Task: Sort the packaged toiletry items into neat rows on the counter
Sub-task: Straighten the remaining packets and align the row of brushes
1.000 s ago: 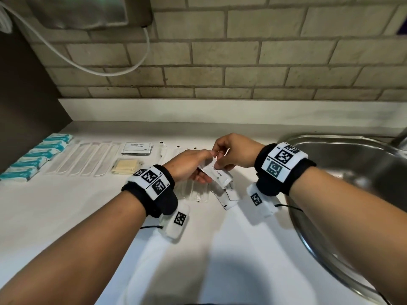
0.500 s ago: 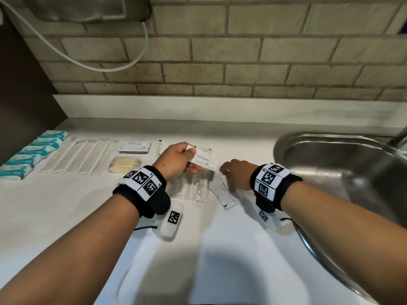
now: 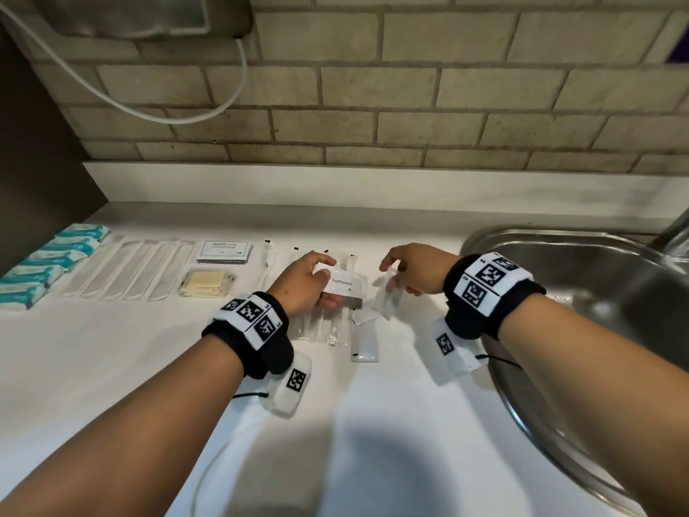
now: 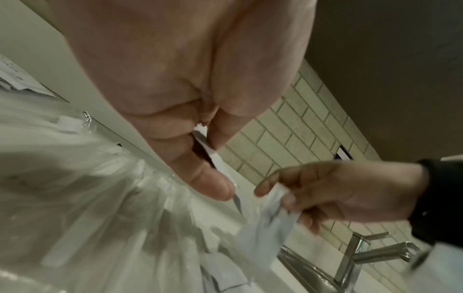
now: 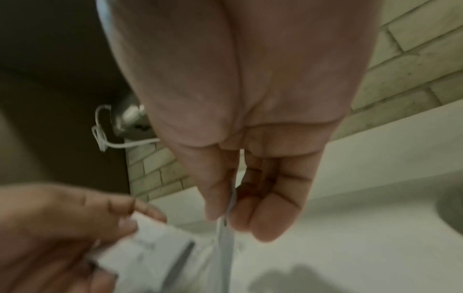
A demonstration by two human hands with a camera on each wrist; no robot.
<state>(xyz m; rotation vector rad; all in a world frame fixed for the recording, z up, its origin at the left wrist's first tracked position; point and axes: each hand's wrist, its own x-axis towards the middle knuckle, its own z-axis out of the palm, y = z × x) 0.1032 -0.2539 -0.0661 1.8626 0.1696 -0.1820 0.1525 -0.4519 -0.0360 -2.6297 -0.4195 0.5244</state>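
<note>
From the head view, the left hand [image 3: 305,281] is pinching a toothpaste packet [image 3: 345,284] above the counter [image 3: 112,348], and the right hand [image 3: 414,268] is gripping a second, blurred packet [image 3: 387,298] beside it.

Left wrist view: thumb and fingers [image 4: 200,174] are closing on the packet's edge.

Right wrist view: the right hand's fingers [image 5: 265,208] are squeezing a thin packet edge-on, hanging down over the counter.

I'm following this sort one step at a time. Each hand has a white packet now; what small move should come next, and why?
Probably set the left hand's Toothpaste packet flat on the counter, starting a row. Other kinds already lie grouped along the back, while the right hand pinches a second packet.
</note>
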